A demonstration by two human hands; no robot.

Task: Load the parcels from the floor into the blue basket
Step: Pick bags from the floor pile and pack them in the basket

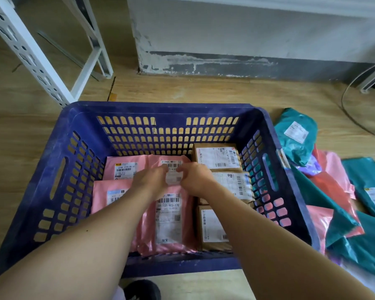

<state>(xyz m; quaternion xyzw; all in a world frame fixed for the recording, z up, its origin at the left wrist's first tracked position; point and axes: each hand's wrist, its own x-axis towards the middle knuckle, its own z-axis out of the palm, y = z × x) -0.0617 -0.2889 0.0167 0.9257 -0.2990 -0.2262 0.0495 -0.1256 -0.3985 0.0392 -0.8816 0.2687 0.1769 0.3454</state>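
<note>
Inspection was made from the head view. The blue basket is found standing on the wooden floor, its slotted walls upright and its long side toward the person.

Both hands are reached down into it. The left hand and the right hand are set close together, knuckles up, with fingers curled onto a pink parcel at the far middle of the basket. This parcel is gripped on either side of its white label. The fingertips are largely hidden behind the hands.

The left part of the basket is occupied by further pink mailers lying flat, labels up: one at the far left, one at the near left, and one at the near middle, which is partly covered by the forearms. The right part is taken up by three cardboard boxes in a row against the right wall: a far box, a middle box and a near box.

Parcels not yet loaded are noted on the floor just beside the basket's right side: a teal bag at the far end, and an overlapping heap of teal and pink bags nearer the person.

A white perforated rack is seen at the upper left, a scuffed wall behind, and a cable looped on the floor at the right.
</note>
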